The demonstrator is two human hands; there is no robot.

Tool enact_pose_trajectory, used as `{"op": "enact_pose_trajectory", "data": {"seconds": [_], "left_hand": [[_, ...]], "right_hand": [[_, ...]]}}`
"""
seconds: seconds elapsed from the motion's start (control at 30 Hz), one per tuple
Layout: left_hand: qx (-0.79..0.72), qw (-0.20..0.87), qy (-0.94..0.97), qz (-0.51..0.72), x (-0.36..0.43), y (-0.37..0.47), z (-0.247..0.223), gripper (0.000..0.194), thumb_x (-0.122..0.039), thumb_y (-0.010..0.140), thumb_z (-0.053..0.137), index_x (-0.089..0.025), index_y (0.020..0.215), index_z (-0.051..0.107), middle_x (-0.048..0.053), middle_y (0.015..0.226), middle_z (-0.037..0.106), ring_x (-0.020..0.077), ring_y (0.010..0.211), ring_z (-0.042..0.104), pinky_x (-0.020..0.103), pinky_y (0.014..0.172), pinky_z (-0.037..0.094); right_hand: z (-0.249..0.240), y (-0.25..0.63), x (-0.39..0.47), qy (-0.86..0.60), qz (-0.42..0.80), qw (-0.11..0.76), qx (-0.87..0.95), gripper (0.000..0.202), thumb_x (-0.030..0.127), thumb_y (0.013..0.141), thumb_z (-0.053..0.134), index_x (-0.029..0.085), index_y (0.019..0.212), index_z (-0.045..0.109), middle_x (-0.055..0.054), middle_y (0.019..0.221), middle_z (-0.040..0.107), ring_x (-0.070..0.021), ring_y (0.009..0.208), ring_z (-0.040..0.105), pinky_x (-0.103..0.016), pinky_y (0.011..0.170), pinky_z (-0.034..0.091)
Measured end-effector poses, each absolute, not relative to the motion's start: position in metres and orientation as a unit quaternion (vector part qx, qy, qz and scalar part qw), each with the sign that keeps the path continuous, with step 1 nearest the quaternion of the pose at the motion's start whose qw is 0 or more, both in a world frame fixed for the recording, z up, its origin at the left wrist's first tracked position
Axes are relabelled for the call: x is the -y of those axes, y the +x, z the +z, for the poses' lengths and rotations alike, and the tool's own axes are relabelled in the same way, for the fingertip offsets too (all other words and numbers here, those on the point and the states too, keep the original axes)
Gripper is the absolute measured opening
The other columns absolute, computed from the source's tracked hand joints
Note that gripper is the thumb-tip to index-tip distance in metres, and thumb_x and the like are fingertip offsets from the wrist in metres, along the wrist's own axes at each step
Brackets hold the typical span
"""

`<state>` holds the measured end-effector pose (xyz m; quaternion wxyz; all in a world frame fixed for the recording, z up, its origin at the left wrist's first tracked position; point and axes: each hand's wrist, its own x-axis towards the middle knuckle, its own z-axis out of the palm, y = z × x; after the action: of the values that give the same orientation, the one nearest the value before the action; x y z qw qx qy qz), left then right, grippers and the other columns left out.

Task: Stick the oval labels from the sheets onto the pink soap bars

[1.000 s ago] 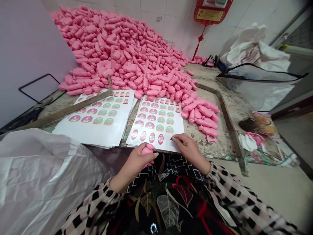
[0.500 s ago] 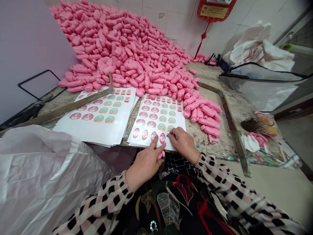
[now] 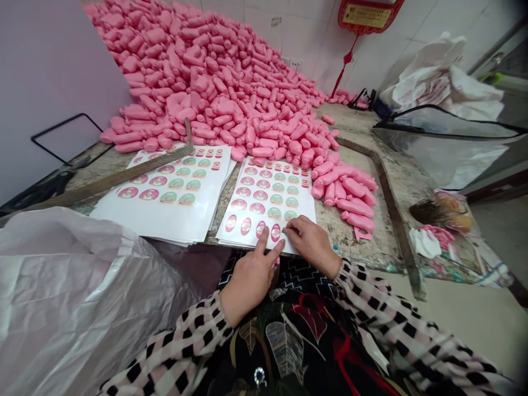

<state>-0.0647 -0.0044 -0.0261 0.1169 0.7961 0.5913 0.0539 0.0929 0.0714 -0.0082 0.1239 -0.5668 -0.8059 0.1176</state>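
Note:
A sticker sheet (image 3: 243,238) with pink and green labels lies at the table's front edge. My left hand (image 3: 251,275) rests two spread fingertips on its bottom row, its other fingers curled round a small pink piece (image 3: 277,261) that is mostly hidden. On the sheet's lower right corner, my right hand (image 3: 312,242) pinches beside an oval pink label (image 3: 275,231); whatever is between those fingertips is too small to name. Behind the sheet rises a big heap of pink bottle-shaped pieces (image 3: 223,82).
Left of the sheet lies another sticker stack (image 3: 152,220) under a wooden strip (image 3: 94,187). Scissors (image 3: 53,190) are at the far left. A white plastic bag (image 3: 82,297) fills the lower left. An angled wooden strip (image 3: 391,209) and a brush (image 3: 427,209) are at the right.
The whole view has shifted slightly. Both hands keep nearly the same place on the sheet, and the pink piece under my left hand shows less.

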Motion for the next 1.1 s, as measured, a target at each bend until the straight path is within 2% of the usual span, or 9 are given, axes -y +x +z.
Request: {"op": "enact_pose_trajectory", "data": {"seconds": [0.17, 0.3, 0.5, 0.83, 0.97, 1.1], "left_hand": [[-0.598, 0.113, 0.790, 0.073, 0.005, -0.061, -0.030, 0.057, -0.027, 0.087, 0.041, -0.038, 0.139, 0.019, 0.010, 0.150, -0.002, 0.0211, 0.091, 0.061, 0.032, 0.069, 0.049], [-0.598, 0.118, 0.789, 0.079, 0.004, -0.060, -0.031, 0.059, -0.028, 0.088, 0.040, -0.038, 0.140, 0.015, 0.012, 0.149, -0.003, 0.0214, 0.090, 0.061, 0.033, 0.069, 0.049], [-0.594, 0.129, 0.789, 0.093, 0.005, -0.060, -0.031, 0.055, -0.028, 0.089, 0.039, -0.038, 0.139, 0.018, 0.011, 0.150, 0.000, 0.0213, 0.095, 0.060, 0.033, 0.075, 0.048], [-0.597, 0.139, 0.785, 0.093, 0.006, -0.062, -0.030, 0.054, -0.028, 0.088, 0.039, -0.038, 0.138, 0.020, 0.010, 0.150, 0.002, 0.0210, 0.095, 0.059, 0.032, 0.074, 0.048], [-0.597, 0.142, 0.784, 0.094, 0.007, -0.062, -0.031, 0.052, -0.028, 0.088, 0.039, -0.038, 0.137, 0.024, 0.009, 0.150, -0.001, 0.0207, 0.093, 0.059, 0.033, 0.075, 0.048], [-0.603, 0.138, 0.781, 0.086, 0.006, -0.061, -0.031, 0.055, -0.028, 0.088, 0.040, -0.039, 0.138, 0.019, 0.010, 0.150, -0.002, 0.0198, 0.088, 0.061, 0.033, 0.072, 0.048]], "right_hand": [[-0.015, 0.089, -0.060, -0.594, 0.141, 0.169, 0.774, 0.018, 0.035, 0.086, 0.044, 0.024, 0.083, 0.059, 0.000, 0.083, 0.058, -0.0129, 0.074, 0.054, -0.024, 0.062, 0.033], [-0.017, 0.084, -0.056, -0.616, 0.142, 0.174, 0.755, 0.021, 0.037, 0.086, 0.044, 0.023, 0.080, 0.059, 0.000, 0.082, 0.058, -0.0135, 0.073, 0.053, -0.025, 0.062, 0.032], [-0.016, 0.079, -0.062, -0.650, 0.144, 0.160, 0.729, 0.023, 0.038, 0.086, 0.041, 0.023, 0.084, 0.059, -0.001, 0.085, 0.060, -0.0147, 0.073, 0.053, -0.026, 0.061, 0.031], [-0.010, 0.076, -0.075, -0.649, 0.153, 0.141, 0.732, 0.024, 0.039, 0.085, 0.042, 0.023, 0.084, 0.060, -0.001, 0.083, 0.060, -0.0146, 0.071, 0.053, -0.026, 0.060, 0.031], [-0.008, 0.081, -0.072, -0.643, 0.153, 0.124, 0.740, 0.024, 0.039, 0.084, 0.043, 0.023, 0.083, 0.061, -0.001, 0.083, 0.061, -0.0146, 0.070, 0.053, -0.025, 0.059, 0.030], [-0.006, 0.081, -0.072, -0.645, 0.162, 0.118, 0.738, 0.026, 0.041, 0.083, 0.044, 0.023, 0.083, 0.062, -0.001, 0.082, 0.062, -0.0144, 0.069, 0.053, -0.025, 0.057, 0.030]]}}
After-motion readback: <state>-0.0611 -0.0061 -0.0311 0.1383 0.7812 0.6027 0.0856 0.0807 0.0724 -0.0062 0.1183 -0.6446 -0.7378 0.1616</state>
